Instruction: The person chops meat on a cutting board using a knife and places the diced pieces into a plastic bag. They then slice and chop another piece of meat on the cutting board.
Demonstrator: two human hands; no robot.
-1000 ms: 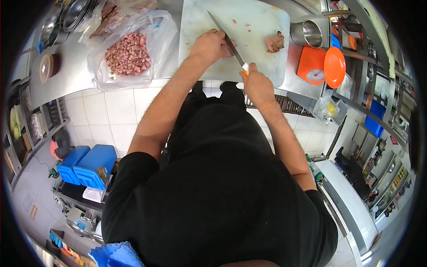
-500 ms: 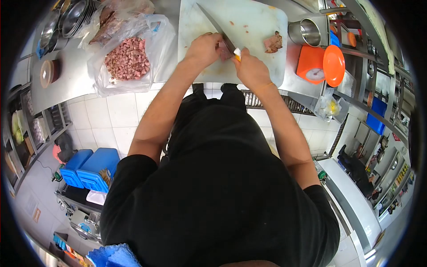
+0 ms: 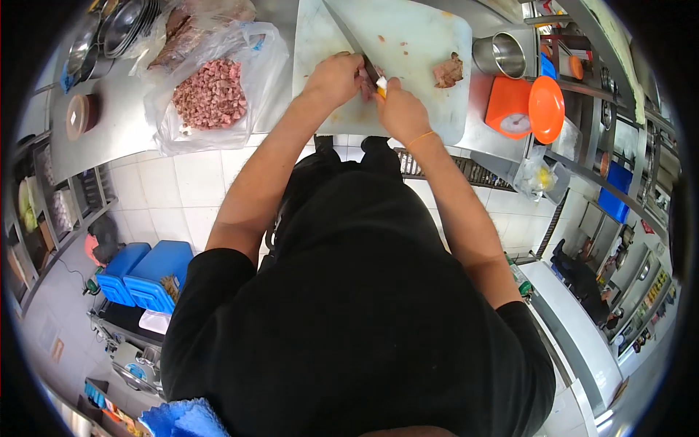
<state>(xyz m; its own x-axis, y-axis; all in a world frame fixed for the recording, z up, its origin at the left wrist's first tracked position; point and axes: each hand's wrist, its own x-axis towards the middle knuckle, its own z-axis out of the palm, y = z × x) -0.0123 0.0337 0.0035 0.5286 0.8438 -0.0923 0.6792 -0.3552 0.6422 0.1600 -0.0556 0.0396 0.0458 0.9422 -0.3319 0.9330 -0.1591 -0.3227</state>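
On the white cutting board, my right hand is closed round the yellow and white handle of a long knife, whose blade points up and left. Beside the blade, my left hand has its fingers bent onto a small piece of meat, partly hidden by the fingers and knife. Another browned meat piece lies at the board's right side. Left of the board, diced meat lies on an open clear plastic bag.
Larger meat in plastic and stacked metal bowls stand at the upper left, near a lidded round tub. Right of the board are a metal pot and an orange scale. Another person is far off at right.
My right hand has moved left, nearer my left hand, and the knife has shifted up and left with it. My left hand stays on the meat piece.
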